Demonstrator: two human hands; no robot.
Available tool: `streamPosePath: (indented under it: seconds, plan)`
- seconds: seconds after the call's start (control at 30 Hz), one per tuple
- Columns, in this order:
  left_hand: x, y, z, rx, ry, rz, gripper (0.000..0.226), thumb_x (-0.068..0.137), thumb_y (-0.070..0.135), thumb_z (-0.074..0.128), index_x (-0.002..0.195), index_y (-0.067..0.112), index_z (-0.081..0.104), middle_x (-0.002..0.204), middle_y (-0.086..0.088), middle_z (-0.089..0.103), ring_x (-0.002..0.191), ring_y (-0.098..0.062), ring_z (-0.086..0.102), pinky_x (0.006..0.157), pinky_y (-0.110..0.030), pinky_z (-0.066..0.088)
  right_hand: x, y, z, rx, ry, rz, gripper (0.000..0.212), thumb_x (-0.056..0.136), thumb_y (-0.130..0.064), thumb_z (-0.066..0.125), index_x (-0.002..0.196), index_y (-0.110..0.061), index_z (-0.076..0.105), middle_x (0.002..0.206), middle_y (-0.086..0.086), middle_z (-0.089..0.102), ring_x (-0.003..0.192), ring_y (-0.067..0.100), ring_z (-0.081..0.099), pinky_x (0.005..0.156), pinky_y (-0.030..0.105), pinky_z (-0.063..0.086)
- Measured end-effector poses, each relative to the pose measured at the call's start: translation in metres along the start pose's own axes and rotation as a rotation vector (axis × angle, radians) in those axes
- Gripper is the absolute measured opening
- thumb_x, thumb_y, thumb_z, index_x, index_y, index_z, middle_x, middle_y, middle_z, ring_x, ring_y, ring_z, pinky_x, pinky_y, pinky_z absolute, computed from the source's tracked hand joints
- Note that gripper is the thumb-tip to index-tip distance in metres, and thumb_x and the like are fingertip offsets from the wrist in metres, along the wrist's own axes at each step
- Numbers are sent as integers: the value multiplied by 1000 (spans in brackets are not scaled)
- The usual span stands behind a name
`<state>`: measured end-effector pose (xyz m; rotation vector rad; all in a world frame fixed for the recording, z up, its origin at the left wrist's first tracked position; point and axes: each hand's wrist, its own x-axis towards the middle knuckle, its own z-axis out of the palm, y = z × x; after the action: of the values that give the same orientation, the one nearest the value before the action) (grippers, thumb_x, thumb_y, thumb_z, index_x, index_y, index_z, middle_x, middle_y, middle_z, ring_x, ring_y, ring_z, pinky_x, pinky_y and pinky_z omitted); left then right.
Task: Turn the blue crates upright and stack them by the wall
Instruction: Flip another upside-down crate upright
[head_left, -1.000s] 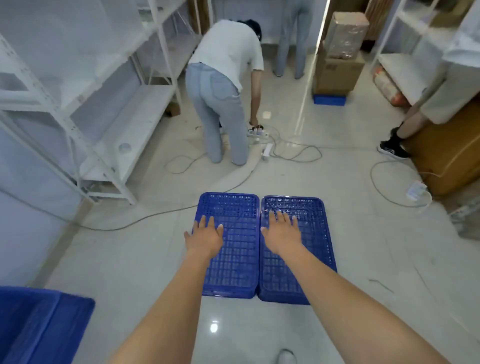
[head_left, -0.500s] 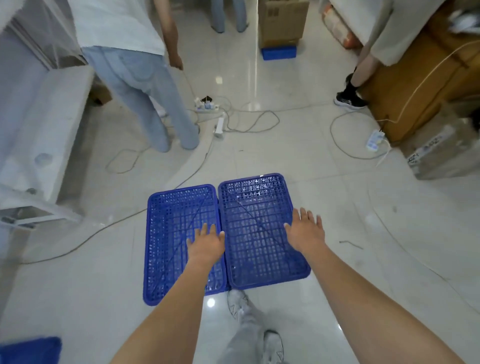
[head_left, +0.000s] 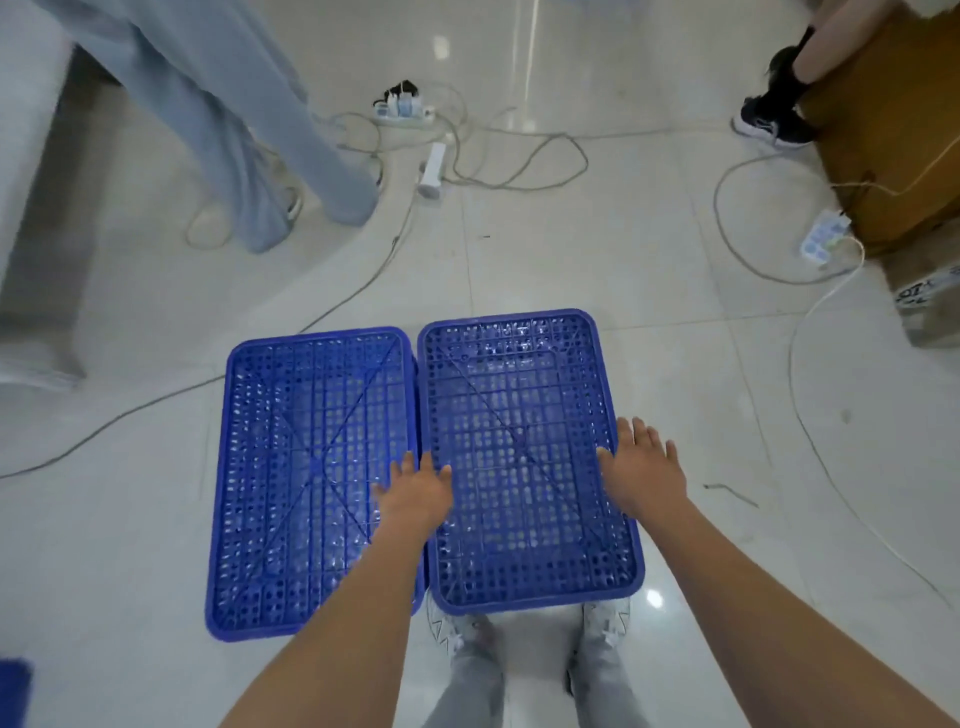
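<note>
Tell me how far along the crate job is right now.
Barely started. Done: nothing; both crates lie bottom-up side by side on the floor, unstacked. In hand: the person stands over the right crate, left hand open at its left edge by the seam, right hand open at its right edge, neither gripping yet. Left: flip it, flip the left crate, stack both by the wall, which is out of view.

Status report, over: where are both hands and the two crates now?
Left hand open at right crate's left edge, right hand open at its right edge. Both crates upside down, left crate alongside. Cable beyond.
</note>
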<state>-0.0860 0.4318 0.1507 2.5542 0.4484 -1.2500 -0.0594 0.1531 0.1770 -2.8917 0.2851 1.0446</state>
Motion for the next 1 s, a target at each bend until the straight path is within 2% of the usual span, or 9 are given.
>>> streamPosePath:
  seconds: [0.2,0.37,0.43,0.53,0.6,0.77,0.9,1.0]
  plan:
    - [120,11,57,-173,53,-33,62,102,38,32,156,10,21,164,-14,14,150,-34,15,119,-53,21,113,12,81,41,-66,48,67,102,-47,23,156,-14,1,164,10,1,150,28,7,122,46,10]
    - [182,9,109,-159,52,-122,76,102,37,40,157,5,-3,165,-16,-1,151,-37,10,117,-49,28,177,32,137,164,-105,151,71,101,-47,30,156,-14,-2,163,15,2,148,34,14,119,49,18]
    - [192,11,124,-188,57,-153,80,102,36,43,156,5,-7,164,-17,-4,150,-39,6,117,-48,26,197,39,153,286,-136,218,74,101,-45,34,155,-12,-4,162,16,3,146,37,21,117,50,24]
    - [201,20,142,-236,71,-194,84,99,34,49,157,6,-6,162,-19,-9,148,-42,2,117,-50,26,221,48,171,461,-163,316,76,101,-43,37,154,-4,-2,156,23,25,133,41,42,104,43,41]
    - [205,26,148,-210,87,-222,86,98,36,50,157,9,-6,162,-20,-12,147,-44,0,114,-53,30,230,50,177,529,-186,357,74,102,-41,38,152,2,5,147,27,38,124,41,50,89,38,43]
    - [209,44,148,-193,88,-281,86,97,41,50,158,12,-3,161,-23,-14,147,-47,-2,117,-57,21,244,56,181,549,-134,392,63,101,-36,44,145,7,26,135,27,51,116,41,55,80,38,44]
    - [213,49,144,-234,63,-305,83,97,43,49,158,14,0,161,-23,-17,146,-48,-3,116,-59,17,248,75,169,533,-175,319,47,97,-34,55,117,9,55,113,25,64,99,41,64,83,40,53]
    - [211,56,146,-236,52,-286,85,97,43,50,158,13,0,160,-25,-17,146,-49,-3,116,-60,19,241,91,155,534,-178,297,40,93,-34,60,99,5,58,95,21,66,86,39,67,74,40,56]
